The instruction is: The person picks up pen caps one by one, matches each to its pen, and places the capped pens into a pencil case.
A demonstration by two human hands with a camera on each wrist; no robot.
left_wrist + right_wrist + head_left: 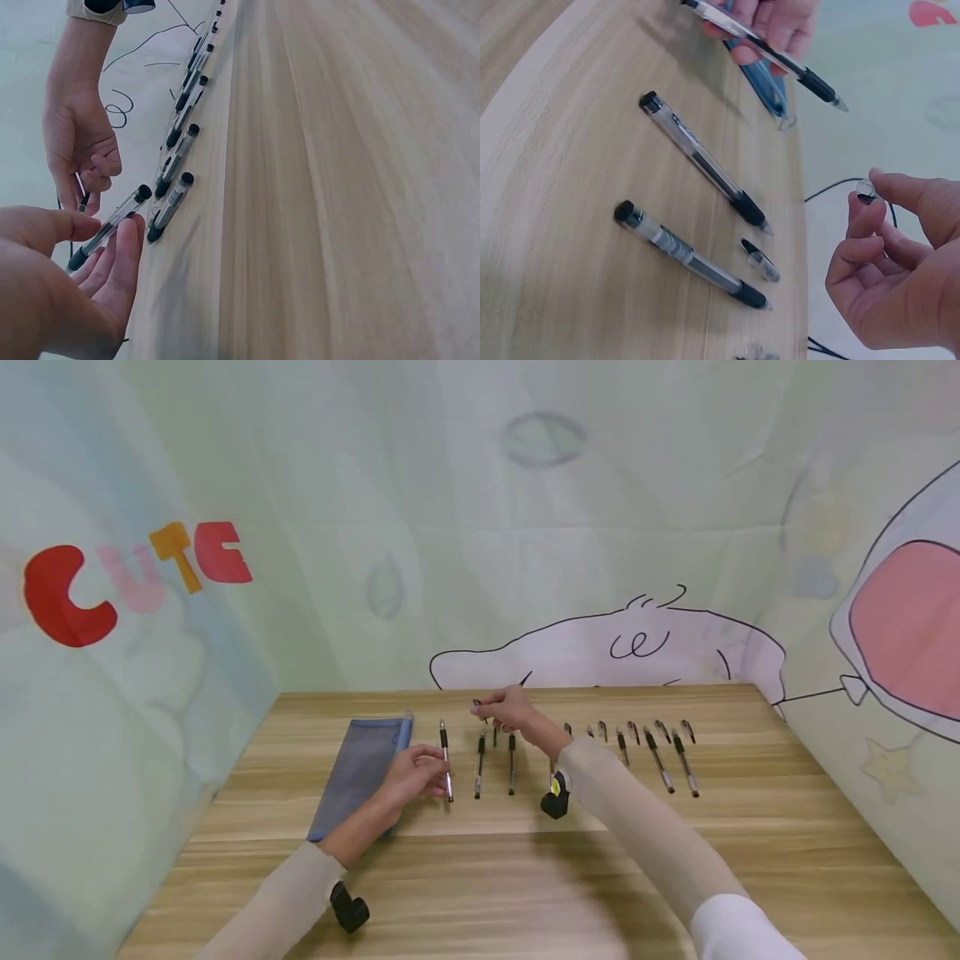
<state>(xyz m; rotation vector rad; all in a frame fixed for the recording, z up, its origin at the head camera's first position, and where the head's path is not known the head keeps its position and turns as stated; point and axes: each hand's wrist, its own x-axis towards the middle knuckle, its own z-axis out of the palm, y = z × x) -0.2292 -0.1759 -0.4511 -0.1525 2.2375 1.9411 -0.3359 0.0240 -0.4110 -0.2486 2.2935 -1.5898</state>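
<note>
My left hand (412,773) pinches a clear gel pen (757,43) with a black grip between thumb and fingers, its bare tip pointing away toward the wall. A small clear-and-black pen cap (865,190) is held between the thumb and forefinger of my right hand (510,708), up near the table's far edge. Cap and pen are apart. Two more uncapped pens, a nearer one (705,161) and another (694,259), lie beside the held pen. A loose cap (762,262) lies by their tips.
A dark mesh zip pouch (352,777) with a blue edge lies left of the pens, partly behind my left forearm. Farther right along the wooden table (480,885), several pens (660,762) lie in a row with loose caps (632,731) beyond them. A printed curtain (337,568) stands behind.
</note>
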